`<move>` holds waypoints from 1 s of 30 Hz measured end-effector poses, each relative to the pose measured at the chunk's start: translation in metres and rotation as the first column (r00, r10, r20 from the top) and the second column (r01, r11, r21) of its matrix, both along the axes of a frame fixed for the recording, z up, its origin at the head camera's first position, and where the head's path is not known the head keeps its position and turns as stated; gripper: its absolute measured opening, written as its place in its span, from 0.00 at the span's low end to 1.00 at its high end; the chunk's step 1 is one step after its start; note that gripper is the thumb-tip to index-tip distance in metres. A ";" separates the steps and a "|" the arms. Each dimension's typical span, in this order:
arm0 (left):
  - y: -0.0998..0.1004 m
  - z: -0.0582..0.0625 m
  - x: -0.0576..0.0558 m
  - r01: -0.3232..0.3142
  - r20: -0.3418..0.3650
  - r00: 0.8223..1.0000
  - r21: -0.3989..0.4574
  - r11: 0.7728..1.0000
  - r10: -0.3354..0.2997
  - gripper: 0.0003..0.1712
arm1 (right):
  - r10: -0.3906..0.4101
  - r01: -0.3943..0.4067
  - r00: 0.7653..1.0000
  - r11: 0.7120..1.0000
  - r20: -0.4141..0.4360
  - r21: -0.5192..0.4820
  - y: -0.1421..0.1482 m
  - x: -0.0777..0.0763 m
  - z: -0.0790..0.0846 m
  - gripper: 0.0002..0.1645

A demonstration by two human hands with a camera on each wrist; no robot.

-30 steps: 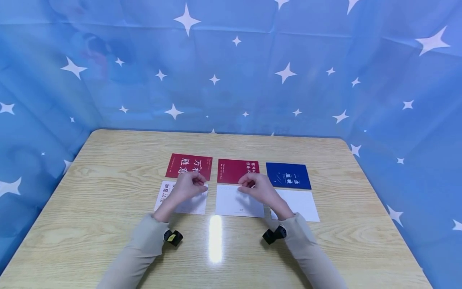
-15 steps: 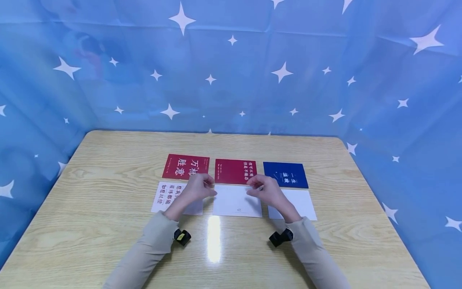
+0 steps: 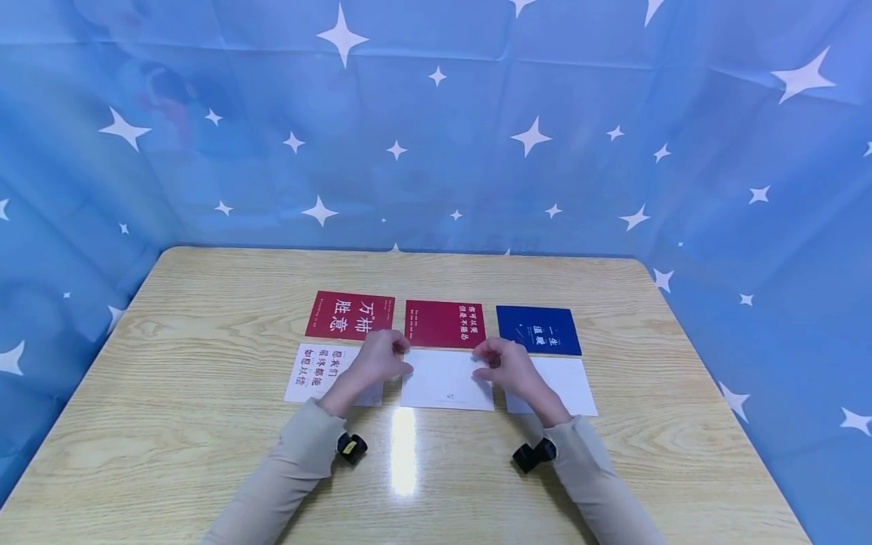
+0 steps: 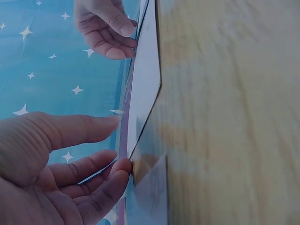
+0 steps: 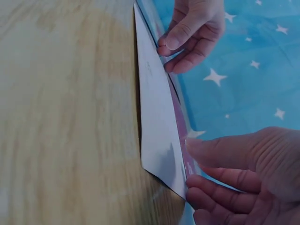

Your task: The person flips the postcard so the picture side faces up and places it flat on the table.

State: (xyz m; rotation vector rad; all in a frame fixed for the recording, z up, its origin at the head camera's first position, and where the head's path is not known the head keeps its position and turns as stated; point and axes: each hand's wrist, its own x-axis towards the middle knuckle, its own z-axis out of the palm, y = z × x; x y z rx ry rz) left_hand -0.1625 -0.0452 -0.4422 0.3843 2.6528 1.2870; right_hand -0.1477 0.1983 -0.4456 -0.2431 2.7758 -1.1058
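Squaring the middle white card (image 3: 444, 381) seems the step, left hand (image 3: 378, 358) and right hand (image 3: 512, 367) loosely spread at its edges, next probably calling for light nudges.

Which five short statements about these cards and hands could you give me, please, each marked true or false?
1. The blue card is at the right end of the far row. True.
2. The middle card of the near row is red. False: it is a mostly blank white card; the middle red card lies just beyond it.
3. The right hand is by the right edge of the middle card in the near row. True.
4. The left hand is holding the blue card. False: it is by the left edge of the mostly blank white card.
5. The backdrop behind the wooden table has white stars. True.
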 end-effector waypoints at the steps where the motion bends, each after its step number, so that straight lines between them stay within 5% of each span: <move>1: 0.001 0.000 0.000 0.004 -0.007 1.000 -0.011 1.000 -0.004 0.18 | -0.005 0.005 1.000 1.000 -0.001 0.004 0.000 0.001 0.000 0.16; 14: 0.009 -0.001 0.001 0.047 -0.087 0.994 -0.176 0.983 -0.063 0.17 | 0.020 -0.018 0.999 0.998 -0.029 0.064 -0.005 0.003 -0.001 0.17; 30: 0.009 0.000 -0.001 0.097 -0.030 0.994 -0.214 0.972 -0.106 0.18 | 0.009 -0.003 0.999 0.983 -0.032 0.182 -0.006 0.009 0.004 0.19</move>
